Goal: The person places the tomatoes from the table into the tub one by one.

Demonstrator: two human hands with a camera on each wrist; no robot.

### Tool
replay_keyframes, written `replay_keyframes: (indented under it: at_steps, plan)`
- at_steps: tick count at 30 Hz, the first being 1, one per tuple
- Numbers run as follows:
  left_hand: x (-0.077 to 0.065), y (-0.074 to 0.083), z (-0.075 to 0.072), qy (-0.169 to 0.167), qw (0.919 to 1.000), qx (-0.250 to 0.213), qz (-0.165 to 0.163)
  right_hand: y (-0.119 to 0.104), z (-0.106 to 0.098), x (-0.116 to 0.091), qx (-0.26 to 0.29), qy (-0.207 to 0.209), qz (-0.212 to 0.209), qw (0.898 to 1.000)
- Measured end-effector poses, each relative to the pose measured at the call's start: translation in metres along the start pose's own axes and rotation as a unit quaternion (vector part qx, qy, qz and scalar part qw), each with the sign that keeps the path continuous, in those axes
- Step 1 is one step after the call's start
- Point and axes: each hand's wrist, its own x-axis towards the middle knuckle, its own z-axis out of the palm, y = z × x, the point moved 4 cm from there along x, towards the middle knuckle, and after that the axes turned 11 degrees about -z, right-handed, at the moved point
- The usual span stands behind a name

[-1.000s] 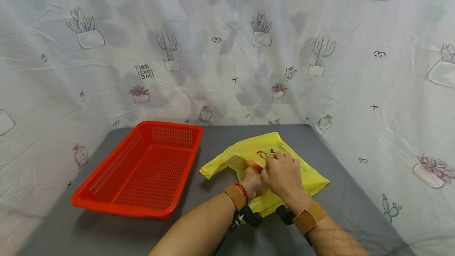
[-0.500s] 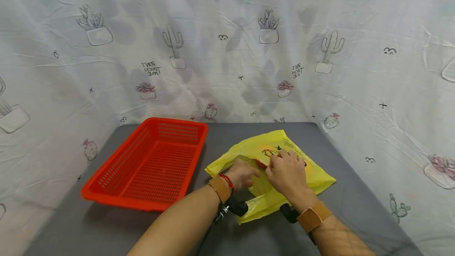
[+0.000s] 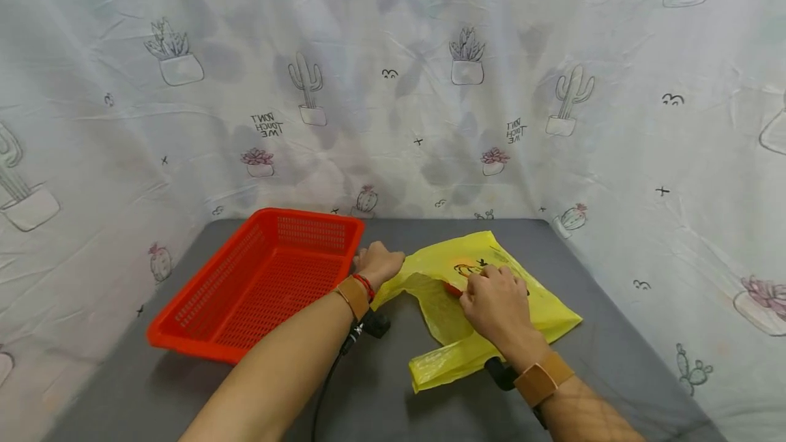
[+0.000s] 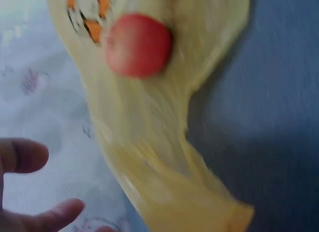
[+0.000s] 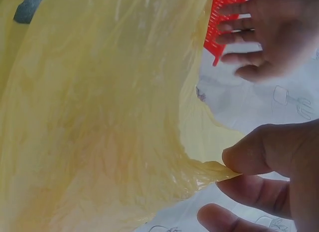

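The right hand [image 3: 499,299] pinches the mouth edge of the yellow plastic bag [image 3: 442,256] on the grey table [image 3: 374,394], a red apple [image 4: 138,45] inside, while the left hand [image 3: 379,262], fingers spread, is beside the red basket [image 3: 282,292].

Pinching with the right hand [image 3: 499,300]; holding the left hand [image 3: 379,262] to its left, with straightened fingers [image 5: 235,38].

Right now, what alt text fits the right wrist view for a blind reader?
The right hand pinches the edge of a yellow plastic bag between thumb and finger. The left hand, fingers extended, shows at upper right, near a red basket.
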Motion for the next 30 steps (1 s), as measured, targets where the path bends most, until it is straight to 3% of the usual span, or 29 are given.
replay_keyframes:
  at_steps: [4,9,17,23,30]
  plan:
    - [0.017,-0.016,0.012,-0.054,0.9972,0.052,-0.009,0.001,0.003,-0.005,-0.003,-0.003,0.006,1.000]
    - [0.035,-0.027,0.025,-0.125,0.9902,0.041,-0.046,0.002,0.001,-0.005,-0.007,0.010,-0.001,1.000]
    - [0.042,-0.026,0.028,-0.121,0.9901,-0.027,-0.066,0.005,-0.001,-0.004,-0.012,0.021,-0.003,1.000]
    - [0.039,-0.026,0.018,-0.081,0.9913,-0.048,-0.092,0.005,0.001,-0.005,-0.013,0.016,0.002,1.000]
    - [0.035,-0.026,0.015,-0.086,0.9820,-0.101,-0.134,0.009,0.001,-0.011,-0.002,0.029,0.001,1.000]
